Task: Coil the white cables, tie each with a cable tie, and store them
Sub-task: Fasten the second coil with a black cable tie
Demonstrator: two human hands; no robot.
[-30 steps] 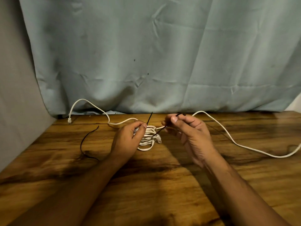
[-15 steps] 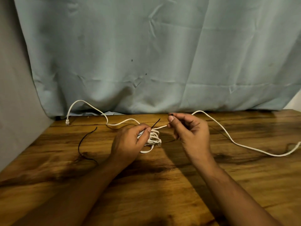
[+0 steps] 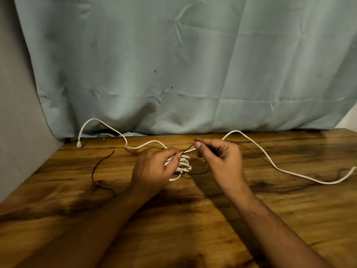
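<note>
A small coil of white cable (image 3: 184, 165) lies on the wooden table (image 3: 193, 219) at centre. My left hand (image 3: 154, 169) grips the coil from the left, thumb and fingers closed on it. A thin black cable tie (image 3: 188, 149) runs up from the coil to my right hand (image 3: 218, 161), which pinches its end between thumb and forefinger. Part of the tie loops on the table under the coil. One loose white cable (image 3: 280, 167) trails off to the right edge. Another stretch of white cable (image 3: 104, 126) arcs left and ends in a plug (image 3: 79, 145).
A second black cable tie (image 3: 96, 171) lies curved on the table to the left of my left arm. A pale blue cloth (image 3: 183, 64) hangs behind the table's far edge. A grey wall (image 3: 17, 132) borders the table on the left.
My right hand has kept its pinch on the tie and shifted slightly. The tie's free tip that stood up a second ago now lies low between my hands. The coil stays put.
</note>
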